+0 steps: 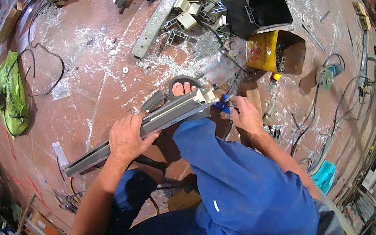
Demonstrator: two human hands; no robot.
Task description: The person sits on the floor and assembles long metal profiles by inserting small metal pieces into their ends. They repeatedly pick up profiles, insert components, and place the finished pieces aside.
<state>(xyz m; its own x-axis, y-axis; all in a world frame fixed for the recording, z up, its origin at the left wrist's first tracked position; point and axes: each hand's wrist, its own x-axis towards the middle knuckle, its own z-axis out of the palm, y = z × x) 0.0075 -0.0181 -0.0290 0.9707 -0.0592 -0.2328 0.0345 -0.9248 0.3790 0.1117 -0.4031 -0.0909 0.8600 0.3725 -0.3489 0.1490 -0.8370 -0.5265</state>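
Note:
A long grey window-frame profile (150,120) slants across my lap, its far end higher and to the right. My left hand (126,138) is wrapped round its middle, the thumb on the near side. At the far end a pale cut corner piece (205,95) shows. Beside that end my right hand (246,115) is closed, its fingers curled on a small blue object (223,104) whose kind I cannot make out. The profile rests close to my raised knee, and a sandalled foot (182,88) shows just beyond it.
Beyond the profile lie several cut profile offcuts (186,16), a black bin (264,6) and a yellow container (263,51) of small metal parts. An angle grinder (325,77) with a cable lies at right. A green plastic bag (8,94) and loose cables lie at left.

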